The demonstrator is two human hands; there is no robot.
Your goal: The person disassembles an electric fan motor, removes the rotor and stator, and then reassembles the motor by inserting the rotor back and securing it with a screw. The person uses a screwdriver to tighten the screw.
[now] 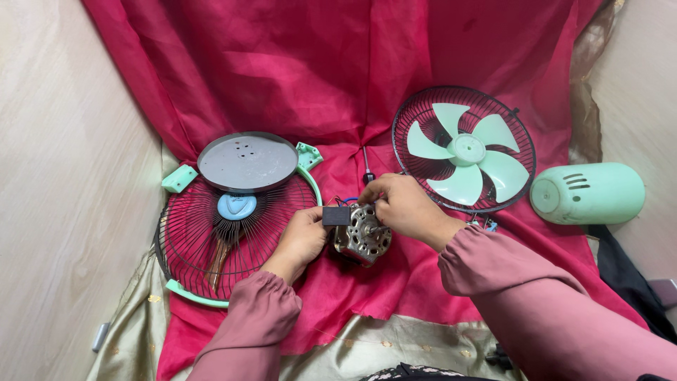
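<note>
fan motor [362,238] on red cloth [338,77] between both hands | left hand [302,238] grips its side by black capacitor [336,216] | right hand [402,206] pinches its top | green blade [465,152] in rear grille [520,137]

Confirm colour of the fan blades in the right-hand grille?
Pale mint green fan blades, inside a black wire grille; head view.

Red cloth [338,63] btwn pale wood-grain walls [63,176].

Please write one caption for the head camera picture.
Two hands hold a fan motor between grille and blade.
</note>
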